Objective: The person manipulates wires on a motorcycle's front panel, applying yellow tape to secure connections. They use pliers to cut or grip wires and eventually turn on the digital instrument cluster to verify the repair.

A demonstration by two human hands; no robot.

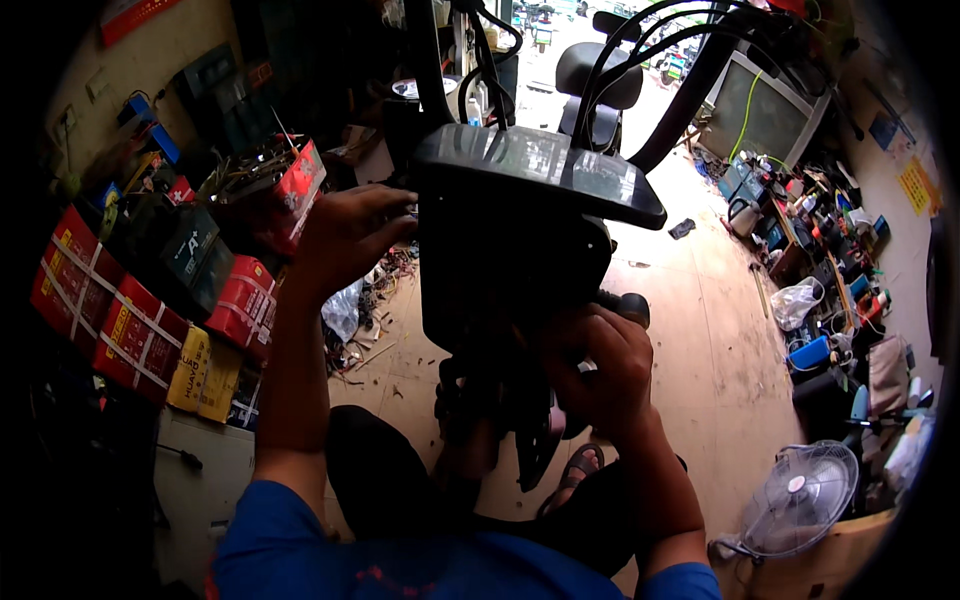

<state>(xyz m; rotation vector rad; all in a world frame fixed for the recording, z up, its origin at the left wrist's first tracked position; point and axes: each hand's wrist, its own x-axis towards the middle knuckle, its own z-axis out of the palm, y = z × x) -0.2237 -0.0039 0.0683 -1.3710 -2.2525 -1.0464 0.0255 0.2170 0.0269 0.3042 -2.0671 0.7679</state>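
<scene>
A black scooter-like vehicle's front (510, 260) fills the middle, with a glossy dark top panel (540, 165), cables and curved black bars rising above it. My left hand (355, 230) is open at its left side, fingers loosely bent, fingertips at or very near the edge; I cannot tell whether they touch. My right hand (605, 365) is low at its right side, fingers curled into the shadowed underside. What they hold there, if anything, is hidden. My legs and a sandalled foot show below.
Stacked red, yellow and dark boxes (140, 340) line the left, beside scattered scraps. Along the right are cluttered tools, bags, a blue case (808, 353) and a fan (800, 490). A seat (597, 75) stands in the bright doorway ahead, over the tiled floor (705, 330).
</scene>
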